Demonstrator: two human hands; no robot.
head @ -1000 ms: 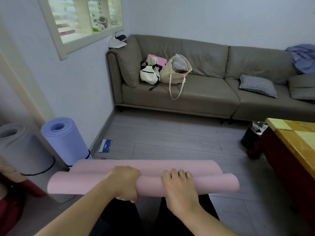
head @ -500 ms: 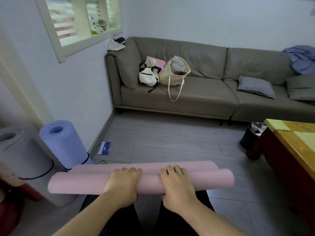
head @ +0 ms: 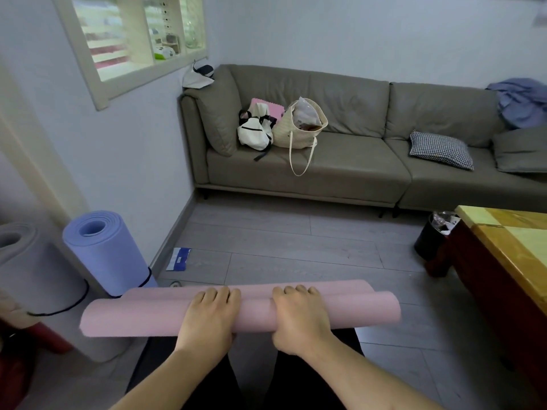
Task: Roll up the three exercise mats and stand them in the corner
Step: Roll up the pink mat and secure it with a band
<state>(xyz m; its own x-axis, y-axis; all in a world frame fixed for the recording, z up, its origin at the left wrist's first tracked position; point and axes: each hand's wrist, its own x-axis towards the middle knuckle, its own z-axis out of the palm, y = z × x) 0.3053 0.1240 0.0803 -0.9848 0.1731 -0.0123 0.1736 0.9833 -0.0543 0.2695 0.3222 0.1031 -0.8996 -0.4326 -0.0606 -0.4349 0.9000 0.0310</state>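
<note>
we see the pink mat [head: 340, 310] part-rolled, our left hand [head: 210, 313] and right hand [head: 299, 315] curled over it.

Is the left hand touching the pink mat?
Touching: the head view shows the left hand on the pink mat, fingers curled over its top.

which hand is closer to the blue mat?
Left. The left hand grips the pink mat on the side nearer the upright blue mat; the right hand grips it farther along, toward the table.

Pink mat [head: 340, 310], houndstooth cushion [head: 441, 149]
</note>
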